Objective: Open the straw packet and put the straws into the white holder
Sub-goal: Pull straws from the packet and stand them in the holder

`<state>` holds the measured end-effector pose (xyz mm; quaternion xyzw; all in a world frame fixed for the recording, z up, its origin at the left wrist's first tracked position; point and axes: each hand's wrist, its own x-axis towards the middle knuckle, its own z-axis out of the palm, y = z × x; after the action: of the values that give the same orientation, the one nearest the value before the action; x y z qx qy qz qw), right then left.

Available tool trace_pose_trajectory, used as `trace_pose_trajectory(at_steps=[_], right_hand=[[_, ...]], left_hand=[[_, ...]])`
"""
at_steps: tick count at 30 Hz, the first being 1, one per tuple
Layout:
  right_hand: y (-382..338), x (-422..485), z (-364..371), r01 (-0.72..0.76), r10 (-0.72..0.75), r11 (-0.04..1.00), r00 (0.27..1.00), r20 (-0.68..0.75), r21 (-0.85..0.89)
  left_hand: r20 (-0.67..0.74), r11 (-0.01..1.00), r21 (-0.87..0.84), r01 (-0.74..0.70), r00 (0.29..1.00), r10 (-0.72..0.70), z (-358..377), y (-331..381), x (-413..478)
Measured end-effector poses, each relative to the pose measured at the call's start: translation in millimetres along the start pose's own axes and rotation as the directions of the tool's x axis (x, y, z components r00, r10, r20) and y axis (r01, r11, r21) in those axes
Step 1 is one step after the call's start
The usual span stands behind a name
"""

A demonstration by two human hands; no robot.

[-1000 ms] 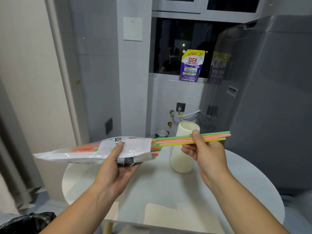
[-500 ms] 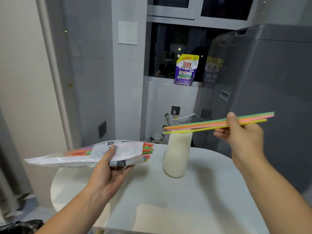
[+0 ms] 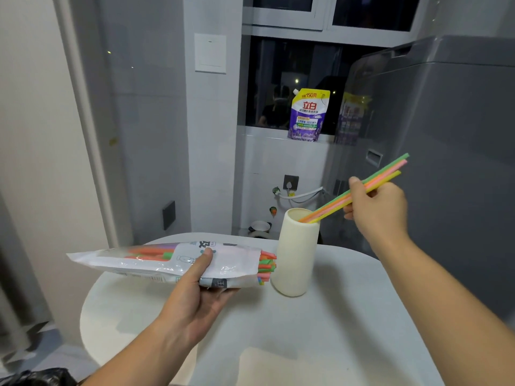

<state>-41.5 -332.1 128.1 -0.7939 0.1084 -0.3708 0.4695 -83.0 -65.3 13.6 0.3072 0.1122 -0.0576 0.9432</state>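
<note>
My left hand (image 3: 195, 299) grips the straw packet (image 3: 167, 263), a white and clear plastic bag held flat above the table. Coloured straw ends stick out of its open right end (image 3: 267, 264). The white holder (image 3: 295, 254) stands upright on the table, just right of the packet's mouth. My right hand (image 3: 376, 207) pinches a few straws (image 3: 384, 174), green, pink, orange and yellow. They slant down to the left, and their lower tips sit inside the holder's rim.
The round white table (image 3: 320, 344) carries the holder. A grey washing machine (image 3: 446, 162) rises close on the right. A purple detergent pouch (image 3: 306, 115) stands on the window sill behind. A black bag (image 3: 36, 377) lies at the bottom left.
My right hand pulled the few straws out of the packet, carried them right and up, then tilted them so their left tips dipped into the holder. The left hand kept the packet nearly still.
</note>
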Motion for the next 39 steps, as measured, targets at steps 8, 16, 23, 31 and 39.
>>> trace_pose_trajectory(at_steps=[8,16,23,31,39], right_hand=[[11.8,7.7,44.1,-0.008,0.036,0.989,0.981,0.189,-0.147],[21.3,7.7,62.6,-0.002,0.091,0.965,0.941,0.326,-0.264],[26.4,4.7,57.6,-0.017,0.057,0.986,0.968,0.244,-0.166],[18.3,-10.8,41.9,0.019,-0.011,0.997,0.994,0.106,-0.074],[9.9,-75.5,40.3,-0.179,0.177,0.983,0.893,0.414,-0.035]], left_hand=[[0.014,0.998,0.059,0.027,1.0,-0.028,-2.6,-2.8,-2.9],[0.014,0.995,0.094,0.045,0.999,-0.047,-3.4,-4.1,-3.8],[0.007,0.995,0.074,0.063,0.998,-0.064,-0.6,-5.0,-4.8],[0.009,0.995,0.076,0.067,0.998,-0.068,1.2,-4.3,-9.9],[0.011,0.998,0.029,0.055,0.998,-0.055,0.0,1.2,-11.1]])
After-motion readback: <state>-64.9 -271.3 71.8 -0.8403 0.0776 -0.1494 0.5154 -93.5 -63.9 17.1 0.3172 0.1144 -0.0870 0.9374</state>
